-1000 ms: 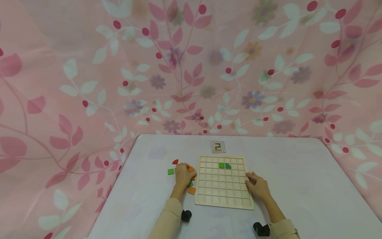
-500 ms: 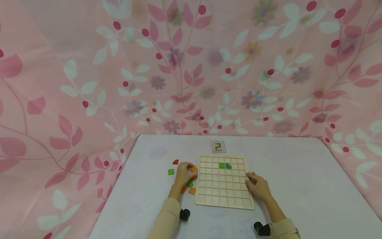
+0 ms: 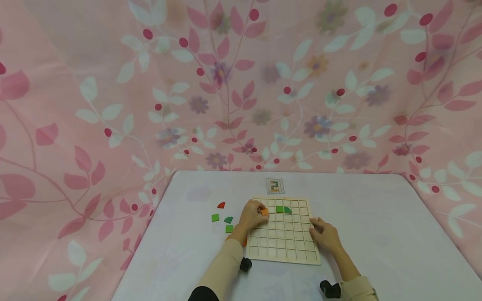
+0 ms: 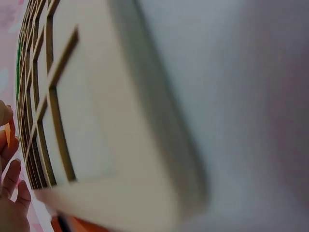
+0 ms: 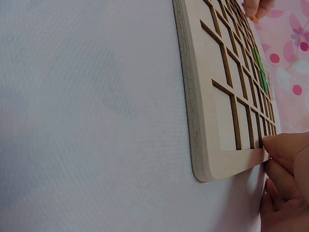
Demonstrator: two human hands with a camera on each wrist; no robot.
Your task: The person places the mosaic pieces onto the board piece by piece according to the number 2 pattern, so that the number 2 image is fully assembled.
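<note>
My left hand (image 3: 251,215) pinches a small orange square tile (image 3: 265,212) over the upper left of the wooden grid board (image 3: 278,238). In the left wrist view, thumb and finger hold that orange tile (image 4: 9,133) at the left edge. A light green square tile (image 3: 279,209) and a dark green quarter-circle tile (image 3: 288,210) sit side by side in the board's upper cells. At the board's right edge, my right hand (image 3: 326,235) grips the rim; in the right wrist view the thumb lies on top and the other fingers curl at the side.
Left of the board lie a red quarter-circle tile (image 3: 221,205), green squares (image 3: 215,218) and a dark green quarter-circle (image 3: 228,219). Orange tiles are partly hidden by the left forearm. A gridded pattern card (image 3: 275,186) lies behind the board.
My left hand has moved right from the loose tiles to above the board, carrying an orange tile. Loose green tiles are uncovered. The right hand stays at the rim.
</note>
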